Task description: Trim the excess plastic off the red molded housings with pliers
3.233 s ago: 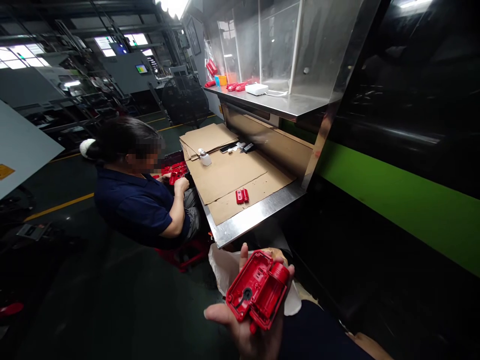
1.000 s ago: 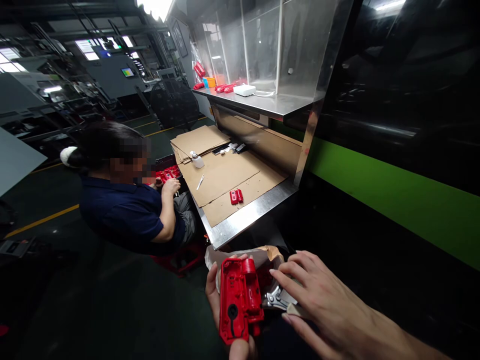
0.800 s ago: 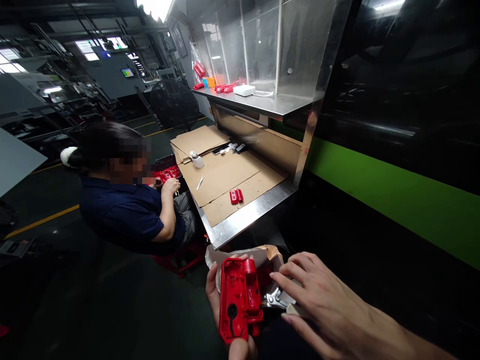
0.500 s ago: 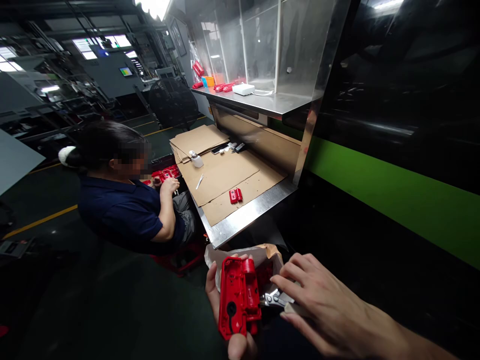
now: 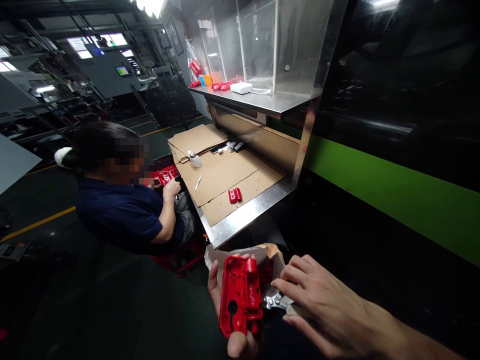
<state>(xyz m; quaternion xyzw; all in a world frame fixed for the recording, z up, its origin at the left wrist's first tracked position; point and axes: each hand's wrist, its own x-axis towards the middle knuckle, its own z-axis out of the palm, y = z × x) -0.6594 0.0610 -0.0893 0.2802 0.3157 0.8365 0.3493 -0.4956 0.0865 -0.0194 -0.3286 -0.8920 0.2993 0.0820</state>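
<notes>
My left hand (image 5: 227,320) grips a red moulded plastic housing (image 5: 240,295), held upright with its ribbed inner side toward me. My right hand (image 5: 322,305) is closed on metal cutting pliers (image 5: 275,301), whose jaws meet the housing's right edge. Behind the housing sits an open bag (image 5: 262,255) with more red parts in it.
A steel bench (image 5: 243,220) covered with cardboard sheets holds a small red part (image 5: 234,195), a white bottle (image 5: 194,159) and a thin tool. A seated person in a dark blue shirt (image 5: 123,210) handles red parts at its left. A steel shelf (image 5: 258,100) above carries red parts and a white box.
Three seconds ago only my left hand held the housing, lying flat in the palm. Since then it was turned upright and my right hand brought pliers to its right edge; little has moved in the last second.
</notes>
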